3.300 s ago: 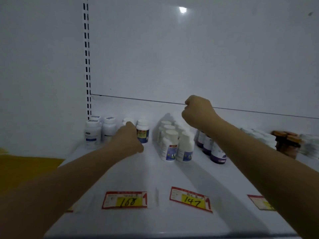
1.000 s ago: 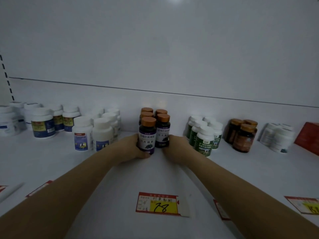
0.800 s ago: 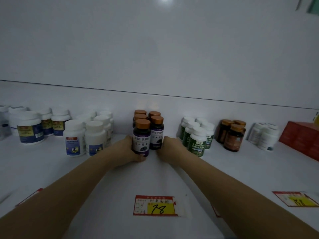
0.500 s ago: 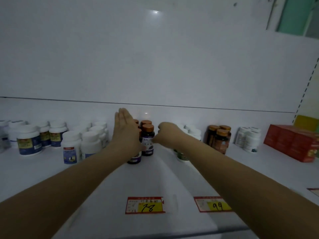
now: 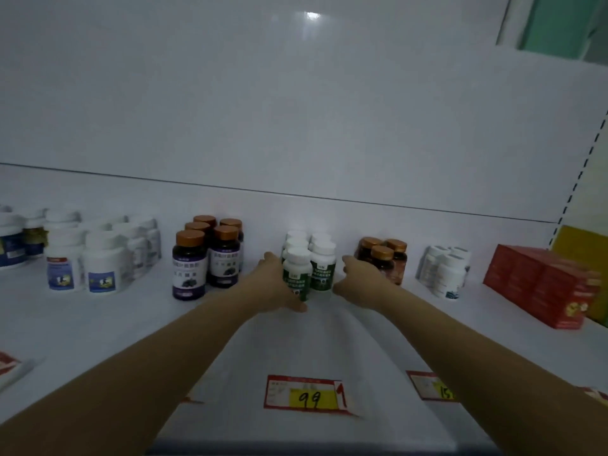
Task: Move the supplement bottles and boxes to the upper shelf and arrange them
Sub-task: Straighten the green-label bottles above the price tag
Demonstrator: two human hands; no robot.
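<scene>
Fingers look straight on both sides. The left hand point(image 5: 273, 284) is flat against the green-label bottles point(image 5: 311, 268) with its thumb in front, and the right hand point(image 5: 358, 278) is at their right side. Looks like squaring up this bunch on the shelf point(image 5: 98, 324). Next is probably a gentle, even squeeze. They're tall with white caps, in two rows, so likely tippy.

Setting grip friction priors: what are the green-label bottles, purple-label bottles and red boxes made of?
Green-label bottles: opaque white plastic, apparently; smooth, dull caps. Purple-label bottles: dark plastic or glass, unclear; copper caps have metallic sheen. Red boxes: likely printed cardboard, flat faces, crisp edges.
</scene>
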